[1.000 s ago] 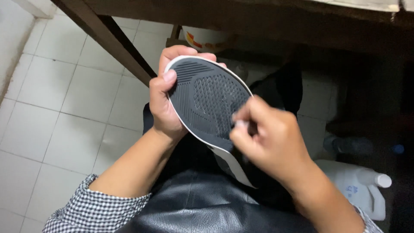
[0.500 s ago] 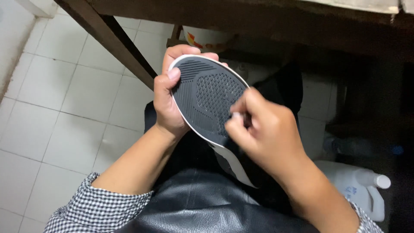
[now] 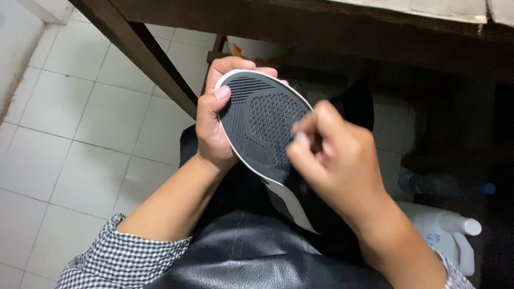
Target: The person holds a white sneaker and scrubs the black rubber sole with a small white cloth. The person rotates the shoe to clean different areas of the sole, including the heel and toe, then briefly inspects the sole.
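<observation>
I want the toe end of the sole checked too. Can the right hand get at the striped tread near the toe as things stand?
Probably yes. The right hand already sits over the shoe sole, and the striped toe tread lies bare; only the left hand thumb covers its edge.

We had open tiled floor point(image 3: 80, 139) to our left; the desk's dark leg point(image 3: 142, 51) and a white jug point(image 3: 447, 235) hemmed in the rest.

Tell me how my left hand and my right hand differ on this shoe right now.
The left hand wraps the shoe sole at its toe edge, thumb flat on the tread; the right hand is bunched over the sole's middle, fingertips pinched together. What the right hand pinches is too small to tell. Both touch the sole, both wear rolled checked sleeves.
</observation>
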